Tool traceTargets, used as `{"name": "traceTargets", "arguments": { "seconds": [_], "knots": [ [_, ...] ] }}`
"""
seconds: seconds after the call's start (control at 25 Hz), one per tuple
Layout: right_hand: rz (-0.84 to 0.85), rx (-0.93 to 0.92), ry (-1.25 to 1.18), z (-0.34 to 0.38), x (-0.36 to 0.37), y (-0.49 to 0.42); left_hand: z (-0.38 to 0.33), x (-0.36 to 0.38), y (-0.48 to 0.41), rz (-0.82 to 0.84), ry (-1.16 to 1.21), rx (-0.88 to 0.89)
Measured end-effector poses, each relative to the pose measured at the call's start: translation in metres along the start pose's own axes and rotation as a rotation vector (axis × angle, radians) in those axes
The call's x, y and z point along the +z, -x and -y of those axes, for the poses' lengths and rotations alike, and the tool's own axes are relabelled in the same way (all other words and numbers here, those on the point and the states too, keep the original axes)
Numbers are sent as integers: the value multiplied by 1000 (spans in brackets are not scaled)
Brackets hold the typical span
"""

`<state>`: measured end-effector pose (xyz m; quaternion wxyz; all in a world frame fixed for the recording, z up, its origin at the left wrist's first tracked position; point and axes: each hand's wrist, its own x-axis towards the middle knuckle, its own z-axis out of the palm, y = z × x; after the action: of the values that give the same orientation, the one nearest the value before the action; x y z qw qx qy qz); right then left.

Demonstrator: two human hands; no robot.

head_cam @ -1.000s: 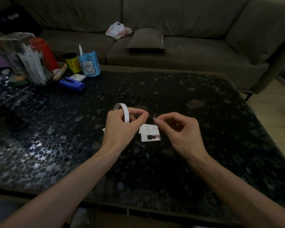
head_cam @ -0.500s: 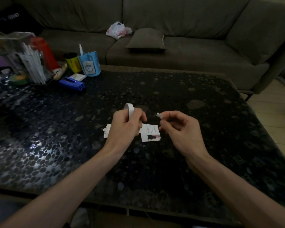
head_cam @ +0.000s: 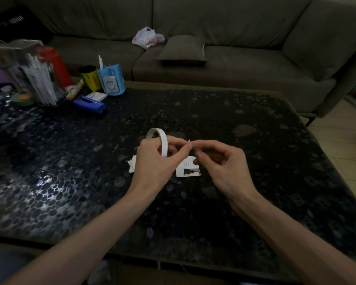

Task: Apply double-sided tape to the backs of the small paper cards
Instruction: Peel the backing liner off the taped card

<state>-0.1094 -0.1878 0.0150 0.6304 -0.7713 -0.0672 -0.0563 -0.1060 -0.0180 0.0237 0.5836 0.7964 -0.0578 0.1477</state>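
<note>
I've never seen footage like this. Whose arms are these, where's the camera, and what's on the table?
No machine here: these are a person's bare arms, filmed by one wide-angle camera worn on the head, looking forward and down. The left hand grips a white tape roll. The right hand pinches a small white bit of tape; whether it is joined to the roll I cannot tell. Beneath them, on the dark pebble-patterned table, lie small paper cards. At the far left are a blue stapler and a blue pen holder; a sofa is behind.
</note>
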Motion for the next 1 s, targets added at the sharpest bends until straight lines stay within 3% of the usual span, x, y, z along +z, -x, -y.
{"name": "traceTargets", "arguments": {
  "seconds": [0.52, 1.0],
  "knots": [
    [34, -23, -51, 4, 2, 1, 0, 1, 0, -10, 100, -99],
    [44, -29, 44, 2, 1, 1, 1, 0, -1, -15, 144, -142]
  ]
}}
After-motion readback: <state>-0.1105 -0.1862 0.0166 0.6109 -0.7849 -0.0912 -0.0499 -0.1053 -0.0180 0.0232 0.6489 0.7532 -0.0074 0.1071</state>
